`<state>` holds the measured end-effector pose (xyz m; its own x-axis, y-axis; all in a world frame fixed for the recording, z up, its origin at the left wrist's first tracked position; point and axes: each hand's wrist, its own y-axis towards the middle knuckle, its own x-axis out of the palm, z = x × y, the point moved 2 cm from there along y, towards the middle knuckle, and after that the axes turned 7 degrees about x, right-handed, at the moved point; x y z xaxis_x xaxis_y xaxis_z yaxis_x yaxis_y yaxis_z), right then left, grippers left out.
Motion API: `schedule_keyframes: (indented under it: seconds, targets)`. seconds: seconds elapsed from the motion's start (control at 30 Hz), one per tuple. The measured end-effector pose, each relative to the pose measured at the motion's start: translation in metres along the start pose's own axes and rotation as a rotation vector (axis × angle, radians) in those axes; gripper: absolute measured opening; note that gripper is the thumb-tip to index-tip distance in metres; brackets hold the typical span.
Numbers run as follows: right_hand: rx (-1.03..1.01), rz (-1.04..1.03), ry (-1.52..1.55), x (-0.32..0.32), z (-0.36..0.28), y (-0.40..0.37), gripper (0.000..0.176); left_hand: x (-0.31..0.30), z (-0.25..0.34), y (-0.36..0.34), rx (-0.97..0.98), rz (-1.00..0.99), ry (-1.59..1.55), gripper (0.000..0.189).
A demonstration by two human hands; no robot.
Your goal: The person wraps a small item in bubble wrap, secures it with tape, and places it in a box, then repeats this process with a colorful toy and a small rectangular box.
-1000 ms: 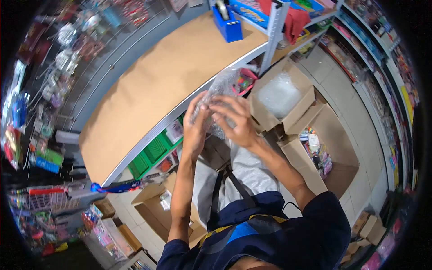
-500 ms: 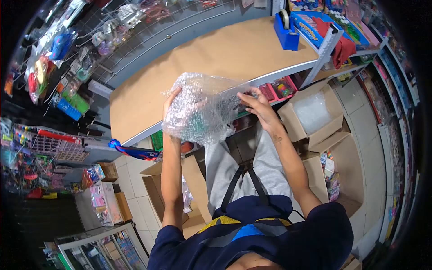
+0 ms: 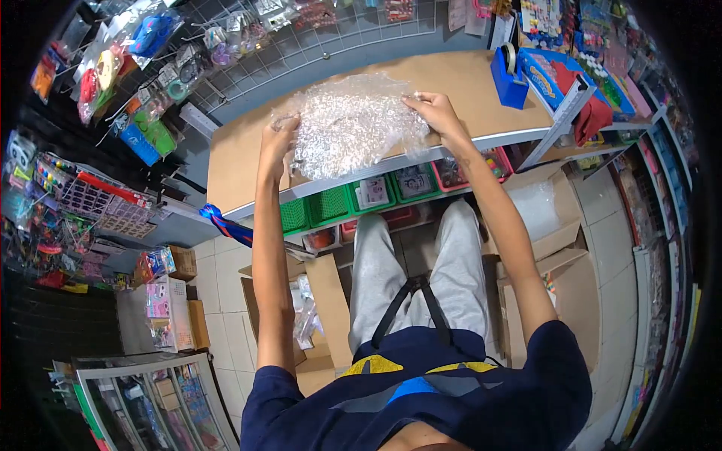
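Note:
A crinkled sheet of clear bubble wrap (image 3: 353, 124) is stretched out above the brown tabletop (image 3: 241, 161), its near edge hanging slightly past the metal front rim. My left hand (image 3: 280, 137) pinches its left side, thumb and fingers closed on the plastic. At the upper right corner my right hand (image 3: 438, 114) grips the sheet between thumb and fingers. Both arms reach forward. Part of the table under the wrap is hidden from me.
On the table's right stands a blue tape dispenser (image 3: 510, 77), beside a blue tray (image 3: 553, 79) of small goods. Green baskets (image 3: 331, 204) sit below the tabletop. Open cardboard boxes (image 3: 331, 301) flank my legs. Packaged goods hang on the wire grid (image 3: 301, 49).
The bubble wrap has gone from bunched near my body to spread over the table. Both hands have moved forward and my right hand has closed on its corner.

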<state>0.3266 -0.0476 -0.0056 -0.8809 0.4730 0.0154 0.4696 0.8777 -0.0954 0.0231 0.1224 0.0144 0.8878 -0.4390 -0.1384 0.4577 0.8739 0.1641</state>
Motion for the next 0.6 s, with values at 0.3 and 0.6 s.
schedule_keyframes:
  seconds: [0.3,0.6]
  targets:
    - [-0.448,0.4,-0.714,0.001,-0.004,-0.002,0.062,0.042,0.018,-0.02,0.605,0.123,0.872,0.053]
    - [-0.575,0.08,-1.272,0.017,0.052,-0.02,0.063,0.079,-0.027,-0.007,0.468,-0.433,1.134,0.069]
